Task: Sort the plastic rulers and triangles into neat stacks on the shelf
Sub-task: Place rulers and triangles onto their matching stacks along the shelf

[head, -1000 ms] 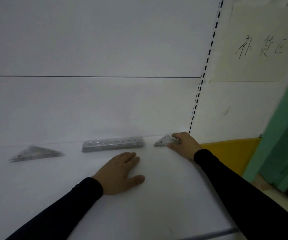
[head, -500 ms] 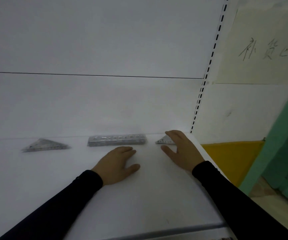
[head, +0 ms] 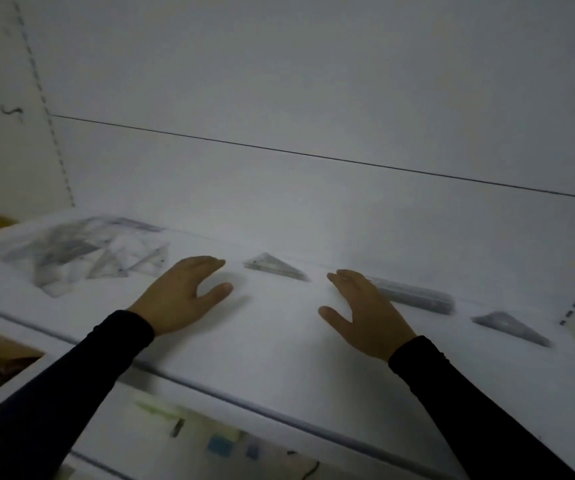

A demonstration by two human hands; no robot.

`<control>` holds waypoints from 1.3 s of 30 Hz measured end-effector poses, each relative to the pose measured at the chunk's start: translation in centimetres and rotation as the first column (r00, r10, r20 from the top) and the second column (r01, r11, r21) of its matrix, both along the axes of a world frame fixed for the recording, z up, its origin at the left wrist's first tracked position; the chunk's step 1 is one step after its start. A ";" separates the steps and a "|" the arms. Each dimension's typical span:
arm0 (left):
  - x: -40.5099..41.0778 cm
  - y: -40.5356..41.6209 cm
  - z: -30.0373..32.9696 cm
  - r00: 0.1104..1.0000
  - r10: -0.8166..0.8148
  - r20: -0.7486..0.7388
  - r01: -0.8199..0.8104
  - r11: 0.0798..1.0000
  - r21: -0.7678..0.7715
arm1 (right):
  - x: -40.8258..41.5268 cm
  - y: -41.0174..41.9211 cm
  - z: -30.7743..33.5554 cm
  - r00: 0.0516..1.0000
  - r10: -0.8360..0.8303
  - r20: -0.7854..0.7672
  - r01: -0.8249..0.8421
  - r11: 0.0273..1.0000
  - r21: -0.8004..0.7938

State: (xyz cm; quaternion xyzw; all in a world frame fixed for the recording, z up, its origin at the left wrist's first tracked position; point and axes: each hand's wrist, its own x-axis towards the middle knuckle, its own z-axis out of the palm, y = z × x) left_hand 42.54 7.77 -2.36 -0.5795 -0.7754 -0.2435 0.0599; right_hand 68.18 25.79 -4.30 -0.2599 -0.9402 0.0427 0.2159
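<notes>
Long black sleeves [head: 81,382] reach both wrists.

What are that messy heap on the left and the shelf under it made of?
The heap looks like clear, glossy plastic: the shelf shows through the overlapping pieces. The shelf looks like white painted metal or laminate with a smooth matte face; which one is hard to tell.

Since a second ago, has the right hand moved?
Yes. The right hand left the far-right triangle stack and shifted left along the shelf, now at the left end of the ruler stack.
</notes>
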 end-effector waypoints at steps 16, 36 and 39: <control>-23.2 -22.7 -0.4 0.963 0.269 -0.028 -0.269 0.963 0.004 | -31.1 -18.3 -1.0 0.963 0.268 -0.025 -0.269 0.961 -0.055; -39.9 -17.5 -1.9 0.977 0.182 -0.115 -0.200 0.965 -0.172 | -52.8 -14.5 -0.8 0.928 0.354 0.112 -0.318 0.913 -0.256; -41.7 -16.7 -2.3 0.984 0.156 -0.086 -0.170 0.965 -0.200 | -53.5 -14.3 -0.8 0.926 0.346 0.151 -0.298 0.915 -0.270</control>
